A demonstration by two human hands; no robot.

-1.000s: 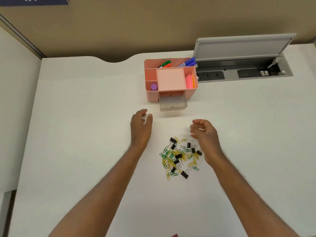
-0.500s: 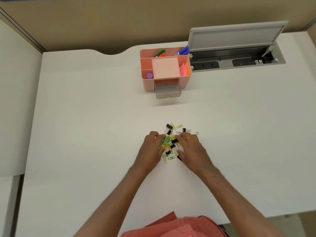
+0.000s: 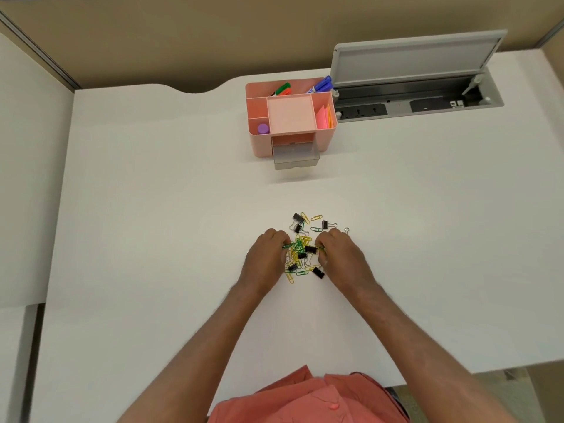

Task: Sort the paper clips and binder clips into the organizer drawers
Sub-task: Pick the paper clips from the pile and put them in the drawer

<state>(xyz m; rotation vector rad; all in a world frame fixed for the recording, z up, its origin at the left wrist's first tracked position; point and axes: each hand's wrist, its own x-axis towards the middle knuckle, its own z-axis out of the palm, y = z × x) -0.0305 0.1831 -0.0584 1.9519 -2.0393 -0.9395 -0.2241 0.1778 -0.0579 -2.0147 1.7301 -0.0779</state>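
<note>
Both hands, since a second ago lowered onto the mid-surface clip pile (image 3: 302,248), left grip (image 3: 268,254) and right grip (image 3: 341,254) curled, contents untellable: light, stiff, slippery clips, best pinched singly

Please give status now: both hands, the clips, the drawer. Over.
Left hand and right hand both curled into clip pile, exact grip unclear. Drawer open, no clips seen inside. Path clear.

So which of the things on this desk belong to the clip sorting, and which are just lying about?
Job:
pile of clips
open drawer
pink organizer
left hand
right hand

Lying about:
markers
sticky notes
purple cap
socket box
</note>
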